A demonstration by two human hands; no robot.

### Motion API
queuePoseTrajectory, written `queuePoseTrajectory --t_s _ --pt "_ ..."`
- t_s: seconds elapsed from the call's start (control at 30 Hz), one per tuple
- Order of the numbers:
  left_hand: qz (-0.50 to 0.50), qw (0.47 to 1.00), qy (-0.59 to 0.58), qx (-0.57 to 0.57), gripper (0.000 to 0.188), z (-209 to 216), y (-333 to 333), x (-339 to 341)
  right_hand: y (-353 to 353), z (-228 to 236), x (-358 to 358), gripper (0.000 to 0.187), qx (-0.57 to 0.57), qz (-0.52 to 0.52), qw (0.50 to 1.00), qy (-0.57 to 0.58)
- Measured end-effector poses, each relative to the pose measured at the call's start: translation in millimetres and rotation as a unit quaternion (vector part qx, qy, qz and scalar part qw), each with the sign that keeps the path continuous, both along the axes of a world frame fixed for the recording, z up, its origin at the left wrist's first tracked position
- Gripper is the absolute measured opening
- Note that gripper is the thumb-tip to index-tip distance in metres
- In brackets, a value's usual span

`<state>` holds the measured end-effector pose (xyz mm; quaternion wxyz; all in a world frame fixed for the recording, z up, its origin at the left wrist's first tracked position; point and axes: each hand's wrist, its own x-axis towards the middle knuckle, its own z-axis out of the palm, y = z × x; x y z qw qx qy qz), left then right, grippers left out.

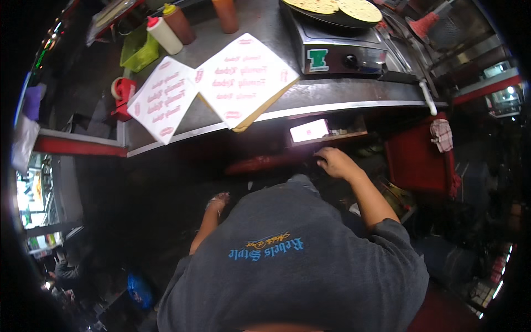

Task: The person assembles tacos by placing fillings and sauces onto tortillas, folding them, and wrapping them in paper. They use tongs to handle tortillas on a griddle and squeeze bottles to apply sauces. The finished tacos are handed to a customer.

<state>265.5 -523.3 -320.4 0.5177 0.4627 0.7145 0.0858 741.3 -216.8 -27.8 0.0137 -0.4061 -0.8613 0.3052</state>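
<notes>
My right hand (334,161) is in front of the counter, just below a shelf where a lit phone-like screen (309,131) lies. Its fingers are curled in toward the thumb, and anything between them is too small to make out. My left hand (220,199) hangs low beside my body, apparently in a thin see-through plastic glove. Blur and shadow hide how its fingers are set. On the counter (332,93) above lie two printed white paper sheets, the left one (165,99) and the right one (246,77), with brown paper (254,119) under the right one.
A flat cooker (343,52) carries a dark pan with flatbreads (359,10). Sauce bottles (164,36), a green basket (138,50) and a red tape dispenser (123,98) stand at the left. A white-handled knife (427,98) juts over the counter's edge. A cloth (441,135) hangs at right.
</notes>
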Motion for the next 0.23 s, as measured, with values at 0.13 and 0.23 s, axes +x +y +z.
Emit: queuePoseTrajectory --t_s 0.13,0.23 --pt "0.024 0.99 -0.044 -0.134 0.049 24.7 54.4 20.2 37.2 50.7 -13.5 0.022 0.112 0.007 0.982 0.154" --pt "-0.03 0.984 0.017 -0.175 0.058 42.2 60.8 33.1 83.8 39.9 -30.8 0.026 0.108 0.028 0.993 0.046"
